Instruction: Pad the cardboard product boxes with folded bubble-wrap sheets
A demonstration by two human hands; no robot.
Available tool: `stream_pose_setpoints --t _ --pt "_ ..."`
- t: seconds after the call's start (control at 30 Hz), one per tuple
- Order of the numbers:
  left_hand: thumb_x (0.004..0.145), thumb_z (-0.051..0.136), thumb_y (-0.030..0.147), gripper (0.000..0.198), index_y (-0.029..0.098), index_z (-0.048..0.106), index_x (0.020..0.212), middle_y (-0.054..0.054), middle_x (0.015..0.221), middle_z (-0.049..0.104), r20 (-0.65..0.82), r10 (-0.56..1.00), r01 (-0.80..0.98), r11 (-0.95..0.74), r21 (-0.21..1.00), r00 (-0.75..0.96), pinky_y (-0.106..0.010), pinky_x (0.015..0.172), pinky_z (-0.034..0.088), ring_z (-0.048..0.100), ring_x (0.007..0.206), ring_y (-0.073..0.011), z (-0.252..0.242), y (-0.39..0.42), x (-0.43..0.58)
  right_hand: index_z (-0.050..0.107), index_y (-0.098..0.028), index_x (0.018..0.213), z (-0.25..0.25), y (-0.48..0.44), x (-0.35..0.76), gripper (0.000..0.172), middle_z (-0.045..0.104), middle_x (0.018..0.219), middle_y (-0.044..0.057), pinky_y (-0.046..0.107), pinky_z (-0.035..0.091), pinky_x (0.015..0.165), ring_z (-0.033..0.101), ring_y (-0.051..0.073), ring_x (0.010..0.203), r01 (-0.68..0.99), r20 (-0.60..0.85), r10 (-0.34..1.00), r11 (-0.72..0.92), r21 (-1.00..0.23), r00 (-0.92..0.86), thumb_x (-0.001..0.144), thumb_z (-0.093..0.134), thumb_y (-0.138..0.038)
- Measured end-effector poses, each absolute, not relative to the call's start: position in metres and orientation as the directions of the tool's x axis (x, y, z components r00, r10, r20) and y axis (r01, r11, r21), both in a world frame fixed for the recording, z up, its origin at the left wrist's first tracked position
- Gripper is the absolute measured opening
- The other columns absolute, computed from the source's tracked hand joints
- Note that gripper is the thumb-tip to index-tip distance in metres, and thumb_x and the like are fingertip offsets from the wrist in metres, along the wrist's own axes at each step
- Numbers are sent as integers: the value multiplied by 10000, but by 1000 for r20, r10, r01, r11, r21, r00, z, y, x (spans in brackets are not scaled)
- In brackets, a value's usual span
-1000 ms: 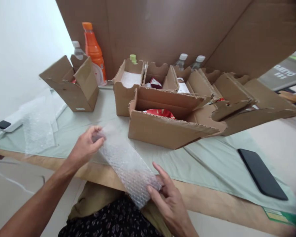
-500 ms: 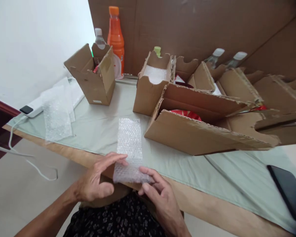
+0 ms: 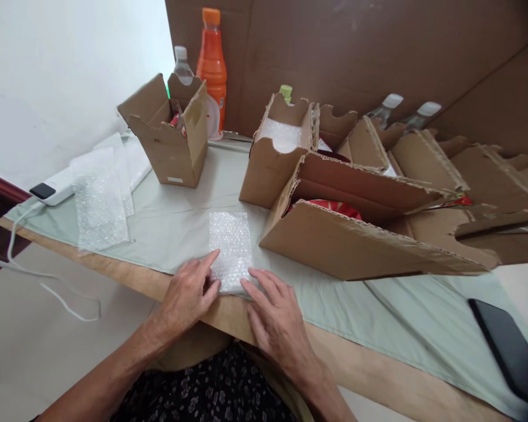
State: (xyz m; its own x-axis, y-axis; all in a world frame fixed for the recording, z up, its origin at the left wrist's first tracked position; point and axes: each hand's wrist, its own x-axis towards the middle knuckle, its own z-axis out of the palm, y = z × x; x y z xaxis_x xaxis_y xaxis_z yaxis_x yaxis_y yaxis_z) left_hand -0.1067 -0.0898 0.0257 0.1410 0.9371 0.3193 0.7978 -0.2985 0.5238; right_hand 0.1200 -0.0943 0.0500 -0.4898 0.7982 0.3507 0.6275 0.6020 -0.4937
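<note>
A strip of bubble wrap, folded over at its near end, lies flat at the table's front edge. My left hand rests at its left side, index finger and thumb stretched apart and touching the wrap. On the opposite side, my right hand has its fingers spread, with the fingertips at the wrap's lower right edge. Neither hand grips it. Just beyond and to the right stands an open cardboard box with a red packet inside.
More bubble wrap sheets lie at left beside a white power strip. Another open carton stands before an orange bottle. A carton with bubble wrap and several other boxes fill the right. A black phone lies at the right edge.
The near end of the bubble wrap, raised between my hands before, now lies folded flat on the strip, which looks shorter. Both hands have moved forward onto its sides.
</note>
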Motion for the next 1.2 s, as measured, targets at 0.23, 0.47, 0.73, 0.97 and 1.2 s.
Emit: stream_pose_setpoints --t 0.23,0.47,0.73,0.97,1.2 --pt "939 668 236 526 170 497 1432 -171 1370 603 441 865 771 -445 455 239 -498 1075 464 548 1273 -333 45 -106 -109 688 -162 1188 49 -71 114 358 720 1292 128 501 501 970 627 315 1243 606 311 720 692 -394 -620 950 464 -16" --pt "966 546 61 289 190 628 1210 -41 980 739 439 863 638 -489 595 252 -366 865 514 668 912 -197 44 -118 -106 691 -213 1170 67 -76 115 248 778 1067 42 367 549 889 714 204 960 509 192 790 538 -672 -583 1034 496 -145" --pt "963 572 168 238 111 682 1166 -70 865 721 370 917 783 -337 523 148 -410 741 527 622 771 -243 40 -96 -110 654 -195 1186 54 -80 118 252 724 1130 97 380 523 865 657 243 1026 614 556 712 681 -399 -428 985 544 -89" --pt "982 626 253 284 137 645 1241 -157 1216 665 419 895 792 -365 488 154 -476 979 493 605 1126 -308 39 -97 -117 672 -174 1162 51 -67 105 257 740 1149 92 411 493 852 628 290 1082 646 348 730 683 -341 -588 970 537 -71" --pt "988 581 152 291 174 616 1276 -51 975 715 374 901 647 -422 635 222 -366 879 509 641 932 -206 45 -106 -119 648 -189 1225 60 -79 116 249 758 1008 49 363 488 828 654 209 894 588 258 800 580 -564 -541 1023 514 -136"
